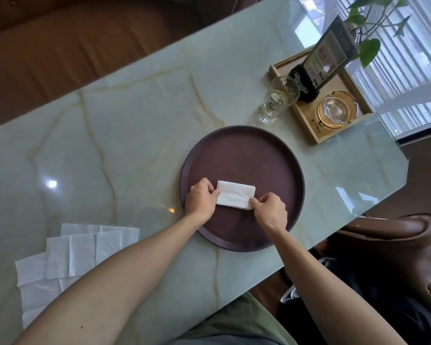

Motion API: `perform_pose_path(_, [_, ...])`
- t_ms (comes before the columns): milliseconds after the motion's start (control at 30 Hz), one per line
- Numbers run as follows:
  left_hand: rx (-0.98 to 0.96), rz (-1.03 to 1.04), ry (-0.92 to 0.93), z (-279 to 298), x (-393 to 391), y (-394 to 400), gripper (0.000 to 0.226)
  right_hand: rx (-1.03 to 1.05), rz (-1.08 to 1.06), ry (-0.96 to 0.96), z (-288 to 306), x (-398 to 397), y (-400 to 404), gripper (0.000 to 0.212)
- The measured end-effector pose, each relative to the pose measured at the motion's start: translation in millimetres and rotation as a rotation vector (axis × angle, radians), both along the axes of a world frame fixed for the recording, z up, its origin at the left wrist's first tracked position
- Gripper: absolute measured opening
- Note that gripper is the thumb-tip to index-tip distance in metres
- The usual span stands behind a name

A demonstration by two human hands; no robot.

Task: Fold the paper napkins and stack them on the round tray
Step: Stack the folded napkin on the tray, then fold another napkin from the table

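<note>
So I've got 1 folded napkin (236,194) lying on the round tray (264,155), a bit toward the near-left part of it, folded down into a small white rectangle. Both my hands are on it: my left hand (200,199) is pinching the left short edge between thumb and fingers, and my right hand (271,211) is pinching the near-right corner the same way. Fingers on both are curled in tight on the paper, nothing spread out. The napkin looks flat against the tray's dark maroon surface, though I can't really tell if the pinched edges are lifted a hair.

The tray sits on the desk (135,125), which is pale green marble-look with tan veins and pretty glossy. The unfolded napkins (67,255) are off to the near left, well apart from the tray, spread in an overlapping pile, with my left forearm crossing over part of them.

On the far right there's a wooden tray (306,130) holding a glass ashtray (337,112) and a menu stand (326,58). A drinking glass (276,100) stands just beside that wooden tray, on its left, between it and the round tray.
</note>
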State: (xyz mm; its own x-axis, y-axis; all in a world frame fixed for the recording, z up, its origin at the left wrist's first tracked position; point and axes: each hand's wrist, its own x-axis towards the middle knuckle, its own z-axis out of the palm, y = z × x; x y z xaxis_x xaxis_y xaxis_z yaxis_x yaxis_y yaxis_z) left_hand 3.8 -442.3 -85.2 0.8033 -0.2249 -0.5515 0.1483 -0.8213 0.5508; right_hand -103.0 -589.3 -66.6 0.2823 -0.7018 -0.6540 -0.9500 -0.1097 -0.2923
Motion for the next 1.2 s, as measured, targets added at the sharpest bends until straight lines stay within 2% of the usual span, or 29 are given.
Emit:
perform_pose_path(167, [-0.013,0.059,-0.033,12,6,26,0.019,-0.078,0.037,0.004,17,-2,2,0.021])
perform_pose_path(300, [-0.008,0.106,-0.031,30,15,63,0.017,-0.041,0.145,-0.163,33,12,24,0.015])
perform_pose_path(433, [-0.063,0.153,0.007,47,23,114,0.019,0.002,0.368,-0.303,47,39,69,0.016])
perform_pose_path(533, [-0.1,0.208,0.016,61,25,158,0.024,0.042,0.561,-0.318,49,59,111,0.022])
perform_pose_path(600, [-0.12,0.267,0.013,69,24,190,0.026,0.126,0.666,-0.295,47,71,139,0.019])
perform_pose_path(700, [-0.14,0.37,0.002,76,19,238,0.028,0.25,0.761,-0.235,46,82,183,0.05])
perform_pose_path(767, [-0.141,0.441,-0.007,74,14,270,0.029,0.292,0.793,-0.216,47,84,212,0.06])
perform_pose_path(1000, [-0.106,0.6,0.073,65,-16,365,0.046,0.261,1.031,-0.19,41,92,292,0.07])
perform_pose_path(1200, [-0.102,0.745,0.186,45,-30,411,0.058,0.168,1.281,-0.158,30,103,344,0.082])
